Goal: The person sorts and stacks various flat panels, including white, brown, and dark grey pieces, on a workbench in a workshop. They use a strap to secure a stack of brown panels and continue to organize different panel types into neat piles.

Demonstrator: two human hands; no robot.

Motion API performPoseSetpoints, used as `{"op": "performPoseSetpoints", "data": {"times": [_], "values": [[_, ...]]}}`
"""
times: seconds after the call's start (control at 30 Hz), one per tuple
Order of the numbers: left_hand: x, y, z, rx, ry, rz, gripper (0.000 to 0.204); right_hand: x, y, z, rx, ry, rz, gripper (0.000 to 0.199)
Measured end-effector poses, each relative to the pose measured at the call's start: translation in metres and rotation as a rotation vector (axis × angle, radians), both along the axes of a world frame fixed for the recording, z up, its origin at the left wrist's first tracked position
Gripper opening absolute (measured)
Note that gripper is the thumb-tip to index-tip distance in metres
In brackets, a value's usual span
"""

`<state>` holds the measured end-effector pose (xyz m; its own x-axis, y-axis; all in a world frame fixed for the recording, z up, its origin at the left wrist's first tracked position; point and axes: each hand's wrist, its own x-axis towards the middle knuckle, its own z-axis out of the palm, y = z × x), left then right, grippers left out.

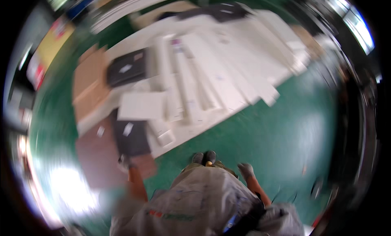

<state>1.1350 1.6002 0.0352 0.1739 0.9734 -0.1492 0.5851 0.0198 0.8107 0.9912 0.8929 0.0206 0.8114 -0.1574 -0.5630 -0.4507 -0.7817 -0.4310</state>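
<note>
White labels (128, 129) sit on a dark grey flat panel (132, 140) and the brown flat panel (95, 156) partly under it; their writing is too blurry to read. Long white boards (220, 79) lie beyond. The person's left hand (124, 162) meets the panels' near side; its grip cannot be told. The right hand (246, 171) hangs apart, too blurry to tell if open.

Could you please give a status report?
Left hand at dark panel, grip blurred. Right hand apparently empty. Dark panel atop brown panel, partly under white board.
</note>
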Motion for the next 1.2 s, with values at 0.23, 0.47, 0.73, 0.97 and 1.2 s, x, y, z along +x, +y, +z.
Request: {"op": "performPoseSetpoints", "data": {"times": [0.23,0.47,0.73,0.97,1.2], "values": [[0.084,-0.202,-0.061,0.109,0.147,-1.067,0.051,-0.077,0.063,0.122,0.244,0.186,-0.698,0.057],[0.092,-0.449,-0.027,-0.284,0.124,-1.903,0.022,-0.351,0.124,0.017,0.117,0.133,-1.468,0.055],[-0.006,-0.646,-0.074,-0.597,0.654,-2.148,0.011,-0.558,0.272,-0.008,0.338,0.397,-2.207,0.056],[-0.279,-0.688,-0.137,1.209,0.698,-3.232,0.028,-0.696,0.252,-0.001,0.229,0.297,-2.088,0.046],[-0.556,-0.836,-0.063,0.086,0.783,-3.099,0.029,-0.887,0.176,-0.014,-0.366,0.183,-1.607,0.023]]}}
